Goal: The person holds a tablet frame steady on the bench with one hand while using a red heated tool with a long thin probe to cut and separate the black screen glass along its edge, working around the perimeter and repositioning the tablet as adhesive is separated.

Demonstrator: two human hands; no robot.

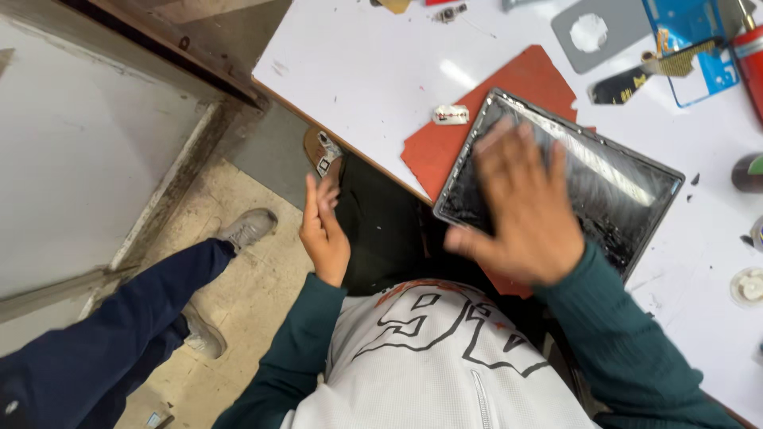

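A dark tablet (604, 187) with a cracked, dirty screen lies on a red mat (509, 87) at the near edge of a white table (373, 63). My right hand (520, 206) is spread flat with its fingers apart, over the tablet's near left half, slightly blurred. My left hand (323, 230) hangs off the table's edge over my dark trousers, fingers together and loosely curled, holding nothing that I can see.
A small white part (451, 114) lies on the table by the mat. A grey plate with a round hole (592, 32), a blue case (691, 44) and a red can (751, 63) sit at the far right. Another person's leg in blue trousers (127, 318) stands at the left.
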